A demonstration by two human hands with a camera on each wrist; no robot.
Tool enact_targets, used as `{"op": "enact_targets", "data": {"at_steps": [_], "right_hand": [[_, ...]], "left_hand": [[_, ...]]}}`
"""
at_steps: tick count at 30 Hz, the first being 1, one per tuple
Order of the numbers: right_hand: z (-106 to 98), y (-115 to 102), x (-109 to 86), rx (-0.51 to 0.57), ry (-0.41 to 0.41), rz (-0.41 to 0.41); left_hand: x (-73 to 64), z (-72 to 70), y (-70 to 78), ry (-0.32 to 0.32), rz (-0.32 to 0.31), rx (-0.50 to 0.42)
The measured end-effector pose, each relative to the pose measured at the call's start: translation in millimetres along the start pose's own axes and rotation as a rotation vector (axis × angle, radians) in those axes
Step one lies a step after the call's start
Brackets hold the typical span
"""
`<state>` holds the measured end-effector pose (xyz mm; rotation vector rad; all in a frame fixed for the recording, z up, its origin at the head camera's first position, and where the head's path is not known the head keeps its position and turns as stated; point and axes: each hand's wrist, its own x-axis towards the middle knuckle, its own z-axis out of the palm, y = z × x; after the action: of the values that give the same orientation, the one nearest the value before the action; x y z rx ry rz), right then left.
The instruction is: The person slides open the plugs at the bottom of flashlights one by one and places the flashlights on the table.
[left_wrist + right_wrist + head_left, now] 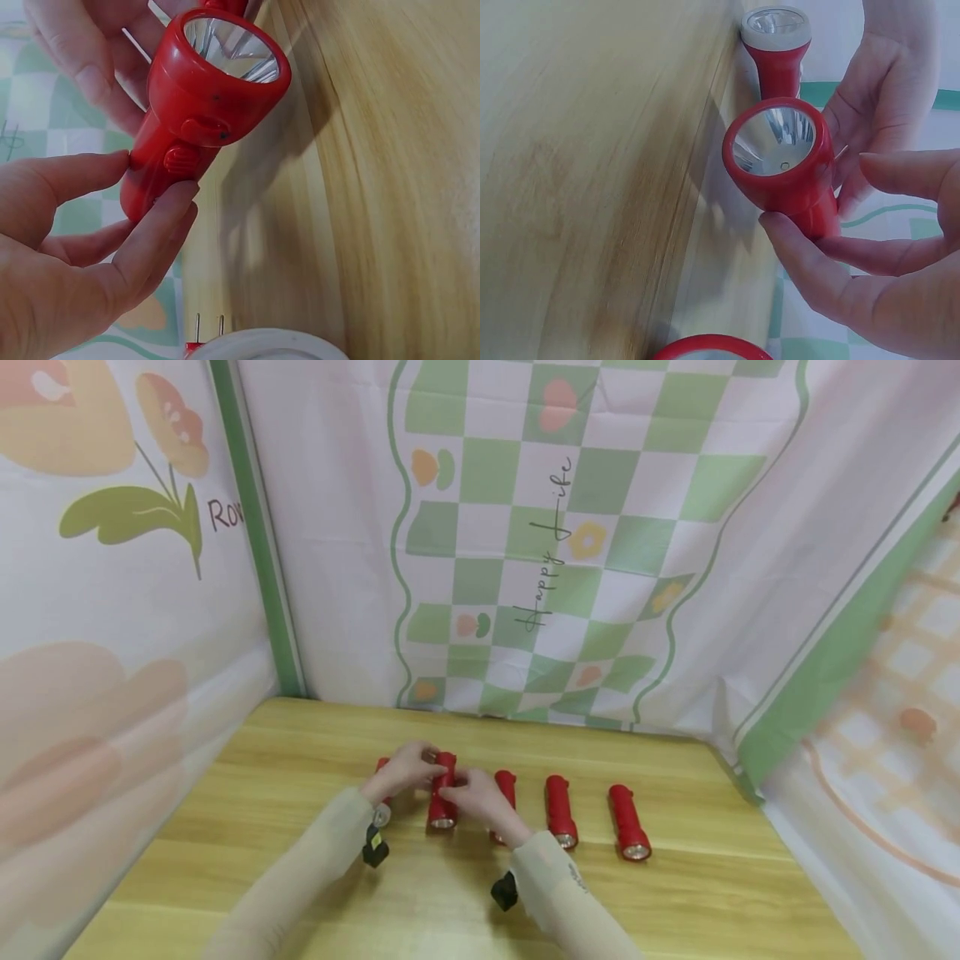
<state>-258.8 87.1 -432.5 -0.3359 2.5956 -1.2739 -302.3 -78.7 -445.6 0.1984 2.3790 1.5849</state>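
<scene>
A red flashlight is between both hands, lens toward me, its shadow falling on the wood. My left hand pinches its rear end; in the left wrist view, thumb and fingers lie on either side of the barrel, by the ridged switch. From the other side my right hand holds the barrel, with fingertips against it below the head. A thin metal prong shows beside the barrel in the right wrist view. Partly behind my left wrist lies a red flashlight with a white rim.
To the right lie more red flashlights: one partly covered by my right hand, another beside it, and one farthest right. They rest on the wooden table. Printed curtains stand behind and at both sides.
</scene>
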Motion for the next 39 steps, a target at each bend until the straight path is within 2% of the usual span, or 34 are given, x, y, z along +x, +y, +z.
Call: {"op": "enact_targets", "data": {"at_steps": [3, 10, 17, 29, 39], "right_hand": [[0, 2, 0.1, 0.009, 0.021, -0.024], [-1, 3, -1.9, 0.104, 0.045, -0.014], [-6, 1, -5.0, 0.074, 0.102, -0.037], [-10, 5, -10.2, 0.066, 0.125, -0.076], [-15, 7, -18.0, 0.081, 0.126, -0.111]], "left_hand": [[-0.8, -0.1, 1.6, 0.014, 0.001, -0.006], [-0.9, 0.5, -0.8, 0.063, 0.038, 0.007], [-4.7, 0.7, 1.6, 0.1, 0.08, -0.015], [-13.5, 6.2, 9.7, 0.138, 0.115, -0.085], [-21.6, 11.3, 11.3, 0.14, 0.177, -0.11]]}}
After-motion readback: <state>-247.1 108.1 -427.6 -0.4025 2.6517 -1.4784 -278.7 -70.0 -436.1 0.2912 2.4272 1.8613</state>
